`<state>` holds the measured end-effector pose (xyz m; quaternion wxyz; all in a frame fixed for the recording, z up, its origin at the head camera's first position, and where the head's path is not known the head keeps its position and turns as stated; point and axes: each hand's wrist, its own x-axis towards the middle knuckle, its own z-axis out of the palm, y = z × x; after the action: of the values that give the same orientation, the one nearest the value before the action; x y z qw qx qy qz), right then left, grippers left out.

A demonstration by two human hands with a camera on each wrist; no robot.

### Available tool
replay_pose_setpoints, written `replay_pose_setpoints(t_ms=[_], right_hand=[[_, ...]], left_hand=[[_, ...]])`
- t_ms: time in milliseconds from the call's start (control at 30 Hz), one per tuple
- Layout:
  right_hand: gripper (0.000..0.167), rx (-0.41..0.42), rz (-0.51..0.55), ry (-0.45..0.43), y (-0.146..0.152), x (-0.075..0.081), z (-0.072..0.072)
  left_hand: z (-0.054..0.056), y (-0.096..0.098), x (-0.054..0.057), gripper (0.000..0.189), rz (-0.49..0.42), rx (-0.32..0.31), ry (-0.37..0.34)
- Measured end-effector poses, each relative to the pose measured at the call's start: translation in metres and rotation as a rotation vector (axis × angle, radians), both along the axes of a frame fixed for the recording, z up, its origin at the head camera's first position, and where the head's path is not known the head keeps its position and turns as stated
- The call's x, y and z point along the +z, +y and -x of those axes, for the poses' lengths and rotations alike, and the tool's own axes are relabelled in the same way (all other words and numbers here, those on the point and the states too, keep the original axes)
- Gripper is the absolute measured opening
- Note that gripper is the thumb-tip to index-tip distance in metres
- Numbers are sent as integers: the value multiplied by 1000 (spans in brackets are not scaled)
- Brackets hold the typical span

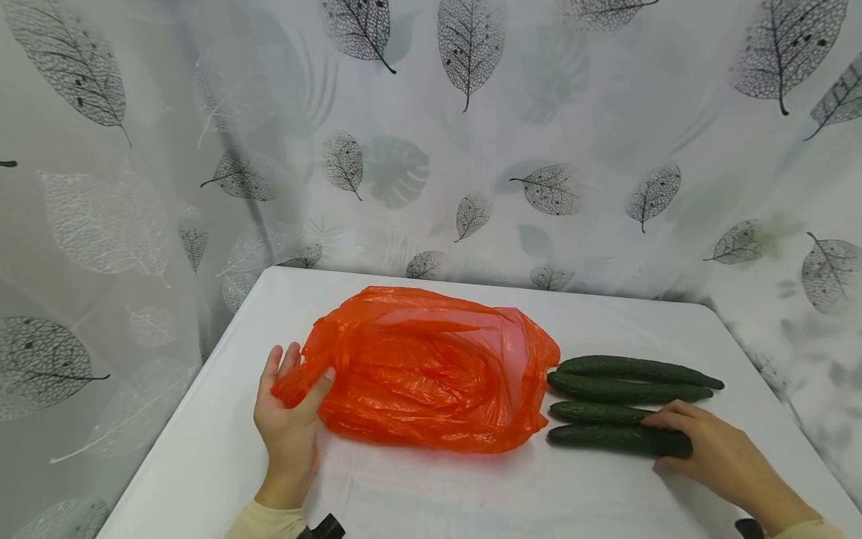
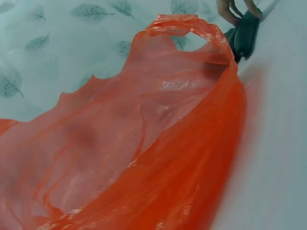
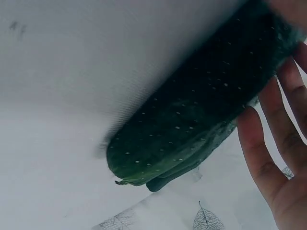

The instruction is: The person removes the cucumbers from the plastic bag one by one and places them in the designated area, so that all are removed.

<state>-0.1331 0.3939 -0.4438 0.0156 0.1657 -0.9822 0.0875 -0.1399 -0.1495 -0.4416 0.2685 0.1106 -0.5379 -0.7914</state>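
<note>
An orange plastic bag (image 1: 431, 374) lies spread on the white table, its loop handle (image 2: 192, 24) raised in the left wrist view. My left hand (image 1: 289, 427) holds the bag's left end between thumb and fingers, with two fingertips showing past the plastic. Right of the bag, several dark green cucumbers lie side by side. My right hand (image 1: 714, 449) grips the right end of the nearest cucumber (image 1: 606, 439), thumb on its near side and fingers over its far side. That cucumber (image 3: 177, 129) fills the middle of the right wrist view, fingertips against its edge.
Next to the gripped cucumber lies another cucumber (image 1: 592, 412). Two longer ones, the farthest cucumber (image 1: 633, 367) and its neighbour (image 1: 626, 389), lie behind. A leaf-printed curtain (image 1: 471, 150) hangs behind the white table (image 1: 471, 494).
</note>
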Motion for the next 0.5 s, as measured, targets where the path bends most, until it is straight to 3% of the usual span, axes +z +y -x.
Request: replay_pose_setpoints(t_ms=[167, 333, 500], right_hand=[[53, -26, 76, 46, -8, 8, -1], [46, -21, 97, 93, -19, 25, 7], [49, -9, 107, 155, -34, 43, 17]], left_hand=[[-5, -2, 15, 88, 202, 77, 134], [-13, 4, 46, 91, 494, 174, 266], [-14, 12, 73, 89, 643, 193, 374]])
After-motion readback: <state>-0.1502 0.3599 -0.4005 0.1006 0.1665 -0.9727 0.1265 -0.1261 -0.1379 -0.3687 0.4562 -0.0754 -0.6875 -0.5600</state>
